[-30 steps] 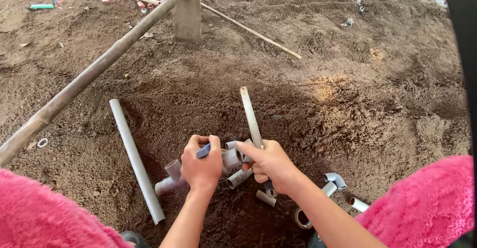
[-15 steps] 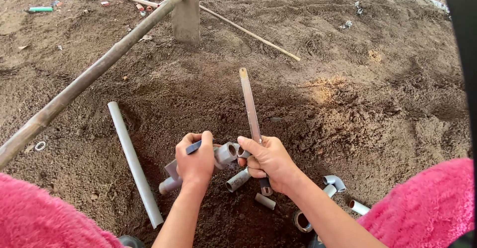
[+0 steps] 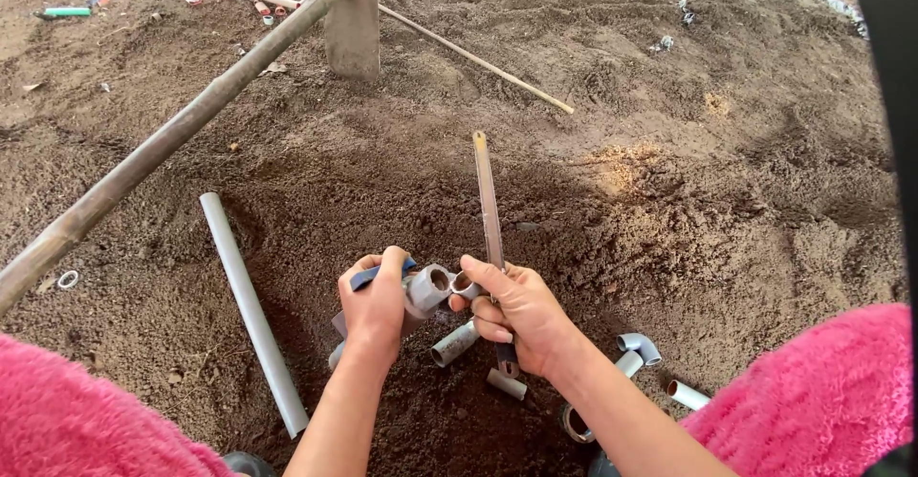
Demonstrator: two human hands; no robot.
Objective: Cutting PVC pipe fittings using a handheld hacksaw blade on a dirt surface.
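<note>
- We are looking down at loose brown soil (image 3: 669, 228), with our pink-clad knees (image 3: 822, 391) at the bottom corners.
- A long bamboo pole (image 3: 163, 142) is lying slanted across the upper left.
- A long grey pipe (image 3: 251, 310) is lying on the soil, just left of our hands.
- Our right hand (image 3: 521, 314) is closing around a thin blade (image 3: 489, 205) that is pointing away from us.
- Our left hand (image 3: 375, 300) is gripping a grey pipe fitting (image 3: 427, 289), held just above the soil between both hands and touching the right fingertips.
- Short pipe pieces (image 3: 454, 343) and elbow joints (image 3: 641, 345) are lying scattered near our right wrist.
</note>
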